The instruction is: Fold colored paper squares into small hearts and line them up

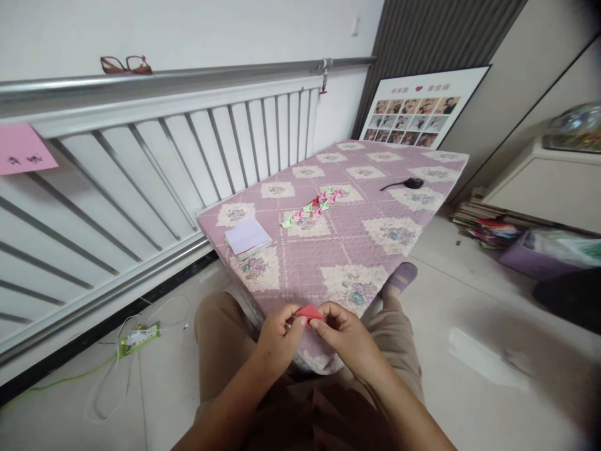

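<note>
A small folded red paper (308,311) is pinched between both my hands at the near edge of a low table covered in a pink floral cloth (347,232). My left hand (277,338) grips its left side with thumb and fingers closed. My right hand (345,332) grips its right side the same way. Farther out on the cloth lies a row of several small folded paper pieces (312,207), pink and green. A stack of square paper sheets (248,239) rests near the table's left corner.
A black cable with a plug (406,183) lies at the table's far right. A white railing (141,163) runs along the left, with glasses (126,64) on top. A photo board (422,106) leans at the back. Books and a purple bin (526,250) sit on the floor.
</note>
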Demonstrator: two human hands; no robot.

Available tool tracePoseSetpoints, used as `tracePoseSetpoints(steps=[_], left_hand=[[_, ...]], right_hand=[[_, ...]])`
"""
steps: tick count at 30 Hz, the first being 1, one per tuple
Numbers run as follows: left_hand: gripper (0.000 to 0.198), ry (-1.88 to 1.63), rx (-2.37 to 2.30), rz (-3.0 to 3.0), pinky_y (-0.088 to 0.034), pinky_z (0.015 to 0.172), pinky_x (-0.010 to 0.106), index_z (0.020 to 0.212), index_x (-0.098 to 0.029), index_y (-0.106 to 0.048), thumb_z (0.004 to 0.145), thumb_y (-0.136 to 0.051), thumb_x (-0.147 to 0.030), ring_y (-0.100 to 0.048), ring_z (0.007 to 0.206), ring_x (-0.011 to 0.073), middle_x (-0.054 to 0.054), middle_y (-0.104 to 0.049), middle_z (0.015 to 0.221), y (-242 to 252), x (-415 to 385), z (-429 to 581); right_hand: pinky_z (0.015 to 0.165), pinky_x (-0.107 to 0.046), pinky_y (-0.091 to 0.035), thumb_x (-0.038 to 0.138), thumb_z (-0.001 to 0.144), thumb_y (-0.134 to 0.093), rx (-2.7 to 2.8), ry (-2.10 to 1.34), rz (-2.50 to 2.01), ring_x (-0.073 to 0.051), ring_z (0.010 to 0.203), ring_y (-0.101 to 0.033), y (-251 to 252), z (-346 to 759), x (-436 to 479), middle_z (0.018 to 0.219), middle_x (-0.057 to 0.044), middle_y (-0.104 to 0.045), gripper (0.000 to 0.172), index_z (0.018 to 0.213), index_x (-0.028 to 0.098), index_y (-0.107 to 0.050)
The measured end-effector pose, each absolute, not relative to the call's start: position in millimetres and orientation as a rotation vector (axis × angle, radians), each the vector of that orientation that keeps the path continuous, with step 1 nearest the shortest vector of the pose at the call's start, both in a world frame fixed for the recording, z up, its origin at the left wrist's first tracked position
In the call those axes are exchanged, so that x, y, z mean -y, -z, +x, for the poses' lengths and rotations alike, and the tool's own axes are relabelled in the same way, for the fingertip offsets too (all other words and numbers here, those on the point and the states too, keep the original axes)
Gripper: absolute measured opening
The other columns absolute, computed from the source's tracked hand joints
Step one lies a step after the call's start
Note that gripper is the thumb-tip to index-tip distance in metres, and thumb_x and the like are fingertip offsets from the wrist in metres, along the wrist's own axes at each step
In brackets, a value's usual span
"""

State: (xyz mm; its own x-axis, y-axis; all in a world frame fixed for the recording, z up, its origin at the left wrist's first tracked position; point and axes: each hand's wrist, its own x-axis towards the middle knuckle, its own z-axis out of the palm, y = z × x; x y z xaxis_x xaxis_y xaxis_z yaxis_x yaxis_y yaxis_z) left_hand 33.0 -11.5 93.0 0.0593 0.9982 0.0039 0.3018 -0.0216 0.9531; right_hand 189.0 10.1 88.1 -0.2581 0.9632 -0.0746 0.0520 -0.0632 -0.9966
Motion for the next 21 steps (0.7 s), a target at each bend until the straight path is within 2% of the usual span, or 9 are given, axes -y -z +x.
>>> tracePoseSetpoints(steps=[2, 9, 13, 16, 21], left_hand=[[0.019, -1.032, -1.375, 1.43, -0.038, 0.065, 0.024, 0.086, -0.017, -0.064, 0.083, -0.051, -0.03, -0.051, 0.069, 0.0146, 0.001, -0.062, 0.076, -94, 11, 32], [0.02, -1.062, -1.321, 1.276, -0.035, 0.062, 0.023, 0.073, -0.017, -0.059, 0.082, -0.052, -0.034, -0.044, 0.065, 0.0128, -0.001, -0.053, 0.066, -92, 11, 35], [0.017, -1.058, -1.276, 1.196, -0.035, 0.063, 0.022, 0.075, -0.016, -0.059, 0.081, -0.053, -0.031, -0.044, 0.065, 0.0122, -0.002, -0.053, 0.066, -86, 9, 38], [0.016, -1.057, -1.25, 1.176, -0.036, 0.064, 0.022, 0.078, -0.016, -0.06, 0.079, -0.056, -0.031, -0.046, 0.067, 0.0124, -0.001, -0.055, 0.07, -84, 8, 38], [0.018, -1.065, -1.327, 1.174, -0.033, 0.06, 0.022, 0.07, -0.016, -0.057, 0.079, -0.056, -0.032, -0.042, 0.062, 0.0111, -0.003, -0.049, 0.063, -86, 7, 39]], right_hand=[[0.056, -0.023, -0.036, 0.045, 0.073, -0.065, 1.405, -1.429, -1.154, -0.011, 0.06, -0.043, -88, 191, -11, 0.063, 0.004, -0.051, 0.026, 0.071, 0.02, -0.057], [0.054, -0.023, -0.033, 0.045, 0.075, -0.064, 1.438, -1.377, -1.139, -0.01, 0.058, -0.039, -87, 191, -10, 0.061, 0.005, -0.045, 0.029, 0.065, 0.021, -0.051], [0.054, -0.023, -0.032, 0.042, 0.077, -0.062, 1.464, -1.355, -1.161, -0.011, 0.058, -0.039, -84, 191, -11, 0.061, 0.004, -0.045, 0.027, 0.065, 0.02, -0.051], [0.054, -0.023, -0.032, 0.042, 0.075, -0.063, 1.418, -1.412, -1.18, -0.011, 0.057, -0.039, -84, 191, -11, 0.06, 0.004, -0.046, 0.026, 0.066, 0.02, -0.053], [0.055, -0.023, -0.036, 0.044, 0.076, -0.064, 1.319, -1.474, -1.124, -0.011, 0.059, -0.043, -88, 188, -10, 0.066, 0.004, -0.05, 0.025, 0.075, 0.021, -0.054]])
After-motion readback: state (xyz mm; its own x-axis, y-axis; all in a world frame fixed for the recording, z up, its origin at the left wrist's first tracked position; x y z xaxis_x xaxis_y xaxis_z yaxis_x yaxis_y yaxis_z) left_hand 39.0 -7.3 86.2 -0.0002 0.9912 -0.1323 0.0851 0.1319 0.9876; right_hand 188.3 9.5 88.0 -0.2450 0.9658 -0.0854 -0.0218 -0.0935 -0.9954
